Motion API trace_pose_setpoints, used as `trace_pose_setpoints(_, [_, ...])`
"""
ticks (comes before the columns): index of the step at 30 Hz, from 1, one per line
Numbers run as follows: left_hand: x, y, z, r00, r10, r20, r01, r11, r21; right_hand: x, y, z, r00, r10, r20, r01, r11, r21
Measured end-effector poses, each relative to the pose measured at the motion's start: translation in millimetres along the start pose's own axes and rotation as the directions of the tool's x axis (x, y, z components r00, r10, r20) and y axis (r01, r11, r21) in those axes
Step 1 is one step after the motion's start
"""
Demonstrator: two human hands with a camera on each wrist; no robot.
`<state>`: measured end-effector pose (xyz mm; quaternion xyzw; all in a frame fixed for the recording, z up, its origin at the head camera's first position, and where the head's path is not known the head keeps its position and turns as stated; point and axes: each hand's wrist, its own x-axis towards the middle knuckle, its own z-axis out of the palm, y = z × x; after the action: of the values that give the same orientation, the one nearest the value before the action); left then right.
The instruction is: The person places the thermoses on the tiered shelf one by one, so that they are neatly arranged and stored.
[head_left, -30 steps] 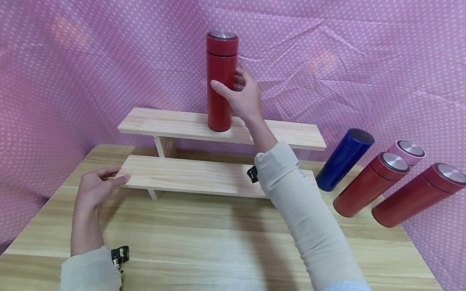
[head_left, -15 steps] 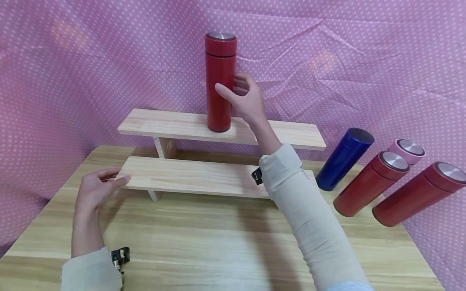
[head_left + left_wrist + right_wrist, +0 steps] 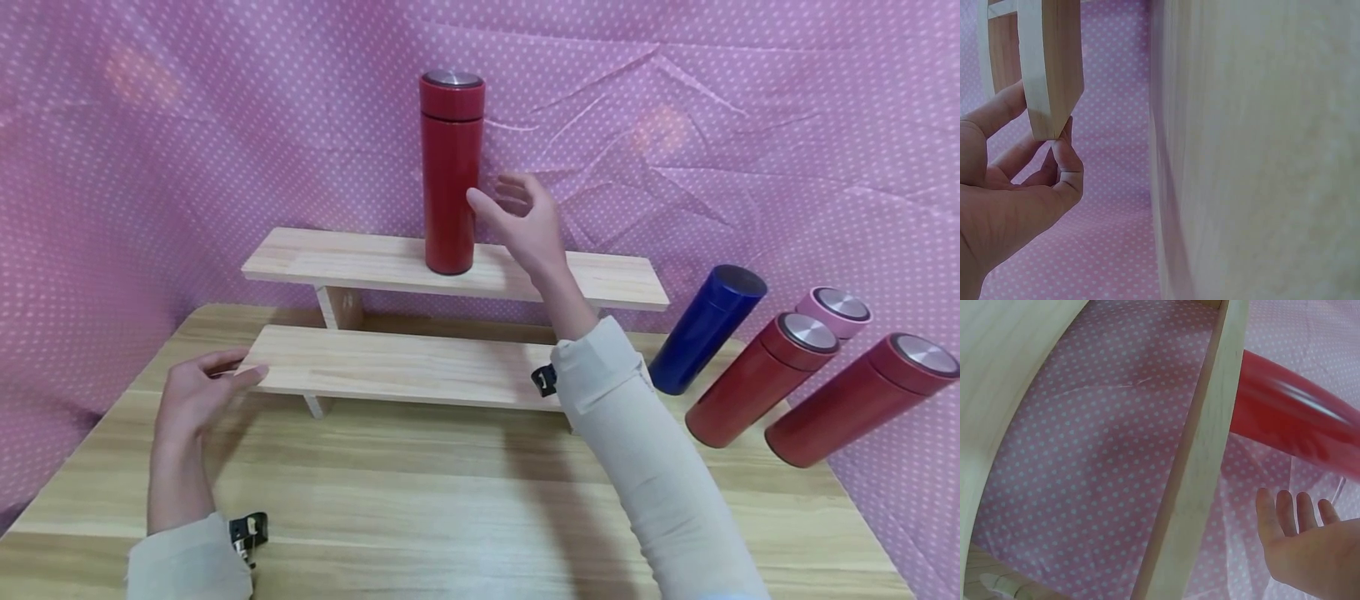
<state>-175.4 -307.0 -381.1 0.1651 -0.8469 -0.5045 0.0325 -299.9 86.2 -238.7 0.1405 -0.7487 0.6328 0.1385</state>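
Note:
A red thermos flask (image 3: 450, 175) with a steel-topped lid stands upright on the upper board (image 3: 337, 257) of a two-tier wooden shelf. My right hand (image 3: 531, 227) is just to its right, fingers spread and relaxed; in the right wrist view a gap shows between these fingers and the flask (image 3: 1291, 412). With thumb and fingers, my left hand (image 3: 193, 398) pinches the left end of the lower board (image 3: 405, 367). The left wrist view shows the thumb and fingertips of that hand (image 3: 1019, 194) around the board's corner (image 3: 1054, 81).
To the right of the shelf stand a blue flask (image 3: 707, 329), two more red flasks (image 3: 761, 383) and a pink flask (image 3: 836, 310), partly hidden. The wood-grain table (image 3: 420, 500) reaches toward me. A dotted pink cloth (image 3: 262, 108) hangs behind and at both sides.
My right hand has let go of the red flask and drawn back to the right and down. The flask stays upright on the upper board. My left hand keeps its place.

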Motion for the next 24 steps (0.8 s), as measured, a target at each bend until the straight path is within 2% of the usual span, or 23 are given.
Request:
trace_pose_setpoints(5, [-0.8, -0.2, -1.2, 1.0, -0.013, 0.006, 0.014, 1.0, -0.003, -5.6, 3.9, -8.2, 1.0, -0.019, -0.014, 0.02, 1.0, 0.007])
trace_pose_setpoints(13, [-2.6, -1.6, -1.0, 1.0, -0.005, 0.009, 0.005, 1.0, 0.007, -20.2, 6.5, -22.3, 0.999, 0.001, -0.049, -0.002, 1.0, -0.01])
trace_pose_setpoints(24, [-1.4, -0.9, -0.9, 1.0, 0.002, 0.018, -0.002, 1.0, 0.015, -37.9, 0.9, -47.6, 0.991, -0.1, -0.086, 0.095, 0.994, -0.062])
